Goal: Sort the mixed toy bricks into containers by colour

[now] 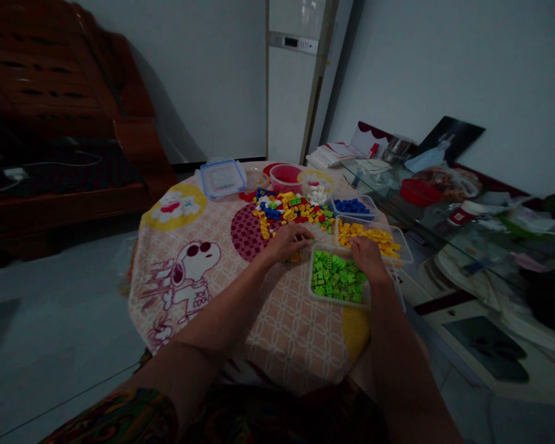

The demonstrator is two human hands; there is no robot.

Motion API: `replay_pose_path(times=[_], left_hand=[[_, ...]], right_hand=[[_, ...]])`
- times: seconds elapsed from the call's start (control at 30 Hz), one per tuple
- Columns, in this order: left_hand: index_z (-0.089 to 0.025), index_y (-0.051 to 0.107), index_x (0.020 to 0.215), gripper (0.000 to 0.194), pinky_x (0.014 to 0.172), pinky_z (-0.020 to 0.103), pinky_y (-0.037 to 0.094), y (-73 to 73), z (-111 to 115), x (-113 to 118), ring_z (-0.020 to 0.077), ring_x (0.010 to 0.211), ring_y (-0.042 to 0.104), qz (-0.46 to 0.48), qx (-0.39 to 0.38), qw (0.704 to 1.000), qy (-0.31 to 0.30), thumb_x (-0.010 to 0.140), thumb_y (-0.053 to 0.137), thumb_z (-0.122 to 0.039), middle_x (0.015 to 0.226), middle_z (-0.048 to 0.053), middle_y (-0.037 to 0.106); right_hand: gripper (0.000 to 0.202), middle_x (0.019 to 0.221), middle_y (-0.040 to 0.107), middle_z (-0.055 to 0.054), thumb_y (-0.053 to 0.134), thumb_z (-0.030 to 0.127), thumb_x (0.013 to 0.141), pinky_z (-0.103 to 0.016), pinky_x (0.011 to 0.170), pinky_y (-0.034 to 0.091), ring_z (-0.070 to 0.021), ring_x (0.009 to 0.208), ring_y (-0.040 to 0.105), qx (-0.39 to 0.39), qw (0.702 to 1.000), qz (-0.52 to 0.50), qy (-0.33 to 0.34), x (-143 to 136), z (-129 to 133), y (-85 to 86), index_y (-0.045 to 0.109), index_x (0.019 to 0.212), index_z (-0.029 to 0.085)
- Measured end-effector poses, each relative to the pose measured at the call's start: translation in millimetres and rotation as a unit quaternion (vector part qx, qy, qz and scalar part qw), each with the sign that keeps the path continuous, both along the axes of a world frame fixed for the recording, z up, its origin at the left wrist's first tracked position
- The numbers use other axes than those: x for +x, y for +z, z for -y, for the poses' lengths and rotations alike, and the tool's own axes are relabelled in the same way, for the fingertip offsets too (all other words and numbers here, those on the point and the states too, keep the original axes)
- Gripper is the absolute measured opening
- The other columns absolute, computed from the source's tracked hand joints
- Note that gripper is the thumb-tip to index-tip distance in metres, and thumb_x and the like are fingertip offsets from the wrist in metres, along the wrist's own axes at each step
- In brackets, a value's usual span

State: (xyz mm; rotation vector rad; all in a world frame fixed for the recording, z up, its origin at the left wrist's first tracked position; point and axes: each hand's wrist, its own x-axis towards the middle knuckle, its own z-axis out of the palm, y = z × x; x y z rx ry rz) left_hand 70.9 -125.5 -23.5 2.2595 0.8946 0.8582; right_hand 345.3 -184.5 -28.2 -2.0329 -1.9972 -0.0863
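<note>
My left hand (pixel 287 243) is at the near edge of a mixed pile of toy building bricks (pixel 289 208) in yellow, red, blue, green and white. Its fingers are curved and a little apart, and I see nothing held in them. Over the border between two clear plastic boxes is my right hand (pixel 368 256), its fingers drawn together; what they hold, if anything, is hidden. Green bricks (pixel 335 277) fill the nearer box, and yellow bricks (pixel 363 233) lie in the one behind it. A few yellow pieces lie under my left hand.
Behind the yellow box stands a box of blue bricks (pixel 351 206). White bricks (pixel 319 192) and a round tub with red contents (pixel 287 176) are farther back. A blue-rimmed lid (pixel 222 178) lies at the back left of the patterned tablecloth (pixel 277 333). A cluttered glass table (pixel 411 213) adjoins the right side.
</note>
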Motion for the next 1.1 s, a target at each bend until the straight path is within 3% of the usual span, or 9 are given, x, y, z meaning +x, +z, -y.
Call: replay_pose_path(times=[0.07, 0.17, 0.27, 0.4, 0.6, 0.73, 0.83, 0.97, 1.1], left_hand=[[-0.017, 0.079, 0.106, 0.019, 0.084, 0.028, 0.054, 0.4, 11.9, 15.4, 0.0164, 0.088, 0.069, 0.025, 0.012, 0.998, -0.048, 0.091, 0.070, -0.025, 0.104, 0.008, 0.076], [-0.022, 0.079, 0.106, 0.018, 0.103, 0.038, 0.052, -0.1, 28.5, 33.8, 0.0228, 0.113, 0.067, 0.029, 0.055, 0.993, -0.099, 0.092, 0.072, -0.031, 0.122, 0.009, 0.074], [-0.025, 0.079, 0.108, 0.020, 0.113, 0.046, 0.047, -1.8, 39.3, 43.3, 0.0279, 0.127, 0.062, -0.002, 0.081, 0.991, -0.110, 0.091, 0.073, -0.034, 0.136, 0.010, 0.069], [-0.025, 0.078, 0.115, 0.026, 0.115, 0.047, 0.047, -6.0, 40.2, 45.2, 0.0282, 0.130, 0.061, -0.008, 0.089, 0.991, -0.101, 0.091, 0.073, -0.035, 0.139, 0.011, 0.067], [-0.019, 0.077, 0.113, 0.024, 0.110, 0.044, 0.051, -15.5, 13.0, 27.5, 0.0256, 0.121, 0.067, 0.013, 0.093, 0.996, 0.004, 0.093, 0.064, -0.024, 0.125, 0.012, 0.074], [-0.016, 0.077, 0.113, 0.030, 0.108, 0.039, 0.052, -19.3, -10.3, 0.1, 0.0254, 0.115, 0.069, -0.047, 0.060, 0.985, 0.156, 0.087, 0.062, -0.013, 0.119, 0.012, 0.076], [-0.020, 0.078, 0.117, 0.034, 0.105, 0.038, 0.053, -22.7, -22.4, -17.6, 0.0266, 0.115, 0.069, -0.106, 0.027, 0.962, 0.249, 0.088, 0.061, -0.015, 0.119, 0.011, 0.077], [-0.023, 0.078, 0.118, 0.032, 0.104, 0.037, 0.053, -30.8, -30.0, -24.2, 0.0275, 0.115, 0.070, -0.179, 0.023, 0.949, 0.258, 0.091, 0.062, -0.024, 0.121, 0.010, 0.076], [-0.023, 0.078, 0.117, 0.031, 0.105, 0.038, 0.052, -37.5, -33.2, -20.9, 0.0273, 0.115, 0.069, -0.181, 0.040, 0.953, 0.238, 0.090, 0.063, -0.023, 0.121, 0.011, 0.077]], right_hand=[[0.035, 0.100, 0.077, -0.014, 0.042, 0.018, 0.098, -0.033, 0.087, 0.044, -0.0253, 0.096, 0.066, 0.000, 1.000, 0.000, -0.001, 0.1, -0.2, -0.6, 0.076, 0.093, 0.017], [0.036, 0.102, 0.077, -0.014, 0.041, 0.018, 0.098, -0.033, 0.086, 0.044, -0.0253, 0.097, 0.066, 0.005, 1.000, -0.002, 0.001, -0.2, -0.3, -0.9, 0.077, 0.095, 0.017], [0.037, 0.100, 0.077, -0.015, 0.040, 0.019, 0.099, -0.033, 0.085, 0.044, -0.0254, 0.094, 0.066, 0.005, 1.000, -0.003, -0.001, -0.5, -0.2, -0.9, 0.077, 0.094, 0.016], [0.036, 0.100, 0.077, -0.014, 0.041, 0.019, 0.098, -0.033, 0.085, 0.044, -0.0255, 0.094, 0.066, 0.011, 1.000, -0.006, 0.000, -0.5, 0.0, -1.3, 0.077, 0.094, 0.017], [0.036, 0.094, 0.075, -0.013, 0.041, 0.019, 0.098, -0.033, 0.081, 0.042, -0.0249, 0.089, 0.064, 0.005, 1.000, 0.009, 0.000, -0.8, 0.1, 0.4, 0.074, 0.085, 0.019], [0.036, 0.095, 0.075, -0.013, 0.041, 0.020, 0.100, -0.032, 0.082, 0.042, -0.0241, 0.090, 0.064, -0.017, 1.000, 0.013, -0.005, -1.7, 1.0, 4.1, 0.075, 0.088, 0.018], [0.037, 0.096, 0.075, -0.014, 0.039, 0.020, 0.101, -0.032, 0.084, 0.042, -0.0244, 0.093, 0.064, -0.037, 0.999, 0.009, -0.009, -2.7, 1.8, 6.8, 0.075, 0.092, 0.018], [0.039, 0.098, 0.075, -0.014, 0.038, 0.019, 0.101, -0.033, 0.086, 0.043, -0.0248, 0.094, 0.065, -0.046, 0.999, 0.009, -0.011, -4.6, 3.0, 9.9, 0.076, 0.093, 0.017], [0.037, 0.102, 0.075, -0.015, 0.039, 0.019, 0.101, -0.032, 0.086, 0.043, -0.0247, 0.097, 0.066, -0.051, 0.998, 0.016, -0.015, -5.6, 3.8, 11.9, 0.076, 0.096, 0.016]])
